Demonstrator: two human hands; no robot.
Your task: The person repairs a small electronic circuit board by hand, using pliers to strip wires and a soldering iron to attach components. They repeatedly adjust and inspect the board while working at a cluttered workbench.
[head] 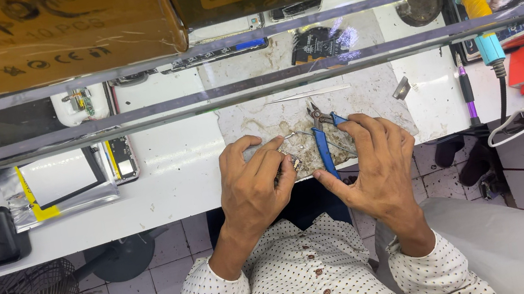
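Head view, centre of frame: a small metal part (290, 157) is pinched in the left hand (253, 185) over the stained work mat (366, 90), while blue-handled pliers (327, 145) are gripped in the right hand (373, 165), jaws pointing toward upper frame. The jaws are seen clear of the part, so the work is judged underway, not finished. Tweezers (307, 94) are left unused above.

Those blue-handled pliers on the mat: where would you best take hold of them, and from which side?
Grip the blue-handled pliers by the two long blue handles, coming from the near edge of the mat, as the right hand does. The handles point toward the person, while the short metal tip points away and sits close to the small part under the left hand.
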